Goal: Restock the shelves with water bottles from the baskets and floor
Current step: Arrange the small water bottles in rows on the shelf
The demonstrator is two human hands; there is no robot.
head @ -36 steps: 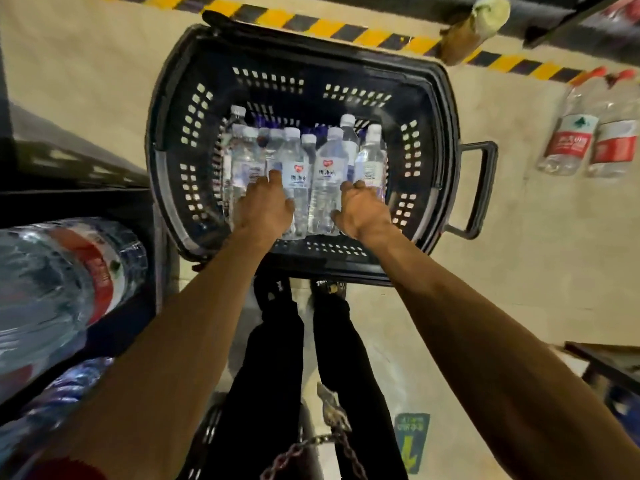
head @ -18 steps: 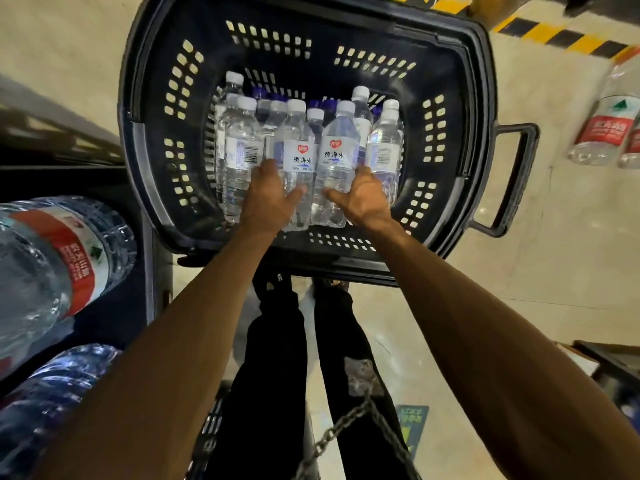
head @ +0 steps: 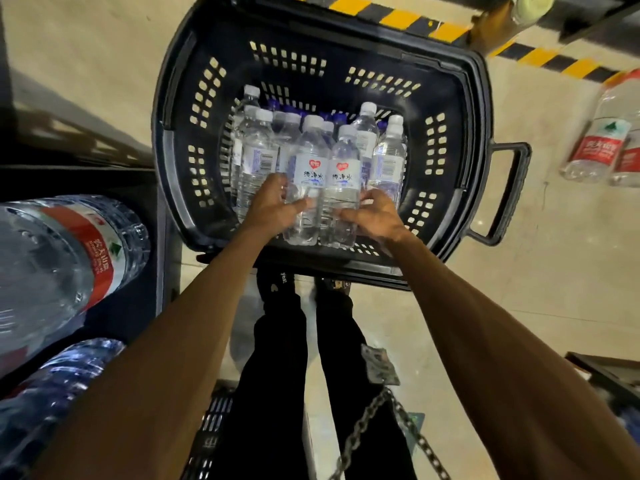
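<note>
A black plastic basket (head: 180, 161) stands on the floor in front of me, holding several small clear water bottles with white caps. My left hand (head: 273, 206) grips one white-labelled bottle (head: 306, 178) at its lower body. My right hand (head: 375, 216) grips the bottle beside it (head: 343, 181). Both bottles are raised a little above the rest, near the basket's front wall. On the left, large water jugs (head: 62, 258) with red labels lie on a dark shelf (head: 152, 209).
Two red-labelled bottles (head: 602, 133) lie on the floor at the right. Yellow-black hazard tape (head: 398, 15) runs along the far floor. The basket's side handle (head: 509, 195) sticks out right. My legs (head: 277, 358) stand below the basket, with another basket (head: 211, 431) beside them.
Both hands have closed round two front bottles and lifted them slightly out of the group. The view has moved closer to the basket.
</note>
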